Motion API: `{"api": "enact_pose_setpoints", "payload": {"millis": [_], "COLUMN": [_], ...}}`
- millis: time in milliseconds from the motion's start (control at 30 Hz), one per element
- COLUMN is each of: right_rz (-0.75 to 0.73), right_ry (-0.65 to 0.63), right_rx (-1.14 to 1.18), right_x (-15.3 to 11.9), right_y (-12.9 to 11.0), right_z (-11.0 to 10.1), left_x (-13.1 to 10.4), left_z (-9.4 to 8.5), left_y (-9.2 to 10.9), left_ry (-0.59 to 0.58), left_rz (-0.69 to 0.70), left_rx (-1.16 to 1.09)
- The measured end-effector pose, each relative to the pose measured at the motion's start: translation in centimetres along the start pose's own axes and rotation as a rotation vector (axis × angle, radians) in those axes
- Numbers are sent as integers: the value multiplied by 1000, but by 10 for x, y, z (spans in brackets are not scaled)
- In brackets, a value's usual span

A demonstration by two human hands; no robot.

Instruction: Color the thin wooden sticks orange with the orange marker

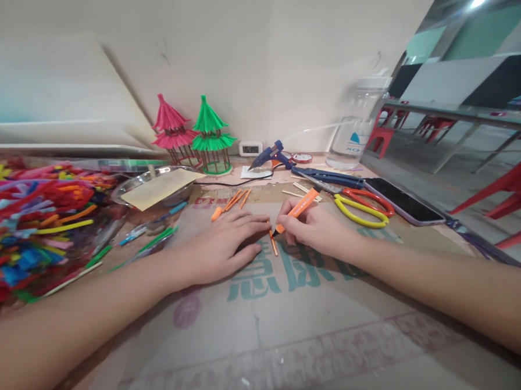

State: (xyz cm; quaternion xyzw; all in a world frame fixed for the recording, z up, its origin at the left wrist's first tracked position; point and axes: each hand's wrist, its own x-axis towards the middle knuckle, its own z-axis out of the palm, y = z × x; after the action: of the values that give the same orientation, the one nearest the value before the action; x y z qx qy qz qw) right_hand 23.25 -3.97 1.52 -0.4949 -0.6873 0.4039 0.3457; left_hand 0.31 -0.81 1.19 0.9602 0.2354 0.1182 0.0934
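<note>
Left hand [228,243] and right hand [308,224] bare, fingers slender. Left forearm [96,308] and right forearm [440,284] also bare, smooth, slim at the wrist, broadening toward the elbow. Fingernail detail too small to read.

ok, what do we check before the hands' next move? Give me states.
1. Marker in the right hand, tip down at the stick: ok.
2. Left hand pinning the stick: cannot tell, fingers are by its upper end but contact is unclear.
3. Stick orange on all sides: cannot tell, underside hidden.
4. Plain sticks apart from the orange sticks: ok.
5. Scissors lying down, not in either hand: ok.
6. Glue gun cold: cannot tell, nothing visible shows its heat.
</note>
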Motion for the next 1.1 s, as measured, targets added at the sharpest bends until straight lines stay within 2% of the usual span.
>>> {"api": "enact_pose_setpoints", "payload": {"millis": [233,467,700,933,1100], "right_rz": [24,-20,-14,-36,-38], "right_ry": [-136,-32,-183,-31,-15], "right_rx": [85,46,111,75,41], "right_x": [-5,-3,-4,-2,0], "right_y": [-3,2,0,3,3], "right_z": [0,0,-1,0,0], "left_x": [-1,-1,-1,-1,-1], "left_z": [-1,0,0,0,2], "left_y": [-1,-1,-1,0,-2], "left_ry": [-28,-17,-32,-14,-10], "left_rz": [-19,-15,-21,-21,-11], "left_rx": [6,3,-18,-19,6]}}
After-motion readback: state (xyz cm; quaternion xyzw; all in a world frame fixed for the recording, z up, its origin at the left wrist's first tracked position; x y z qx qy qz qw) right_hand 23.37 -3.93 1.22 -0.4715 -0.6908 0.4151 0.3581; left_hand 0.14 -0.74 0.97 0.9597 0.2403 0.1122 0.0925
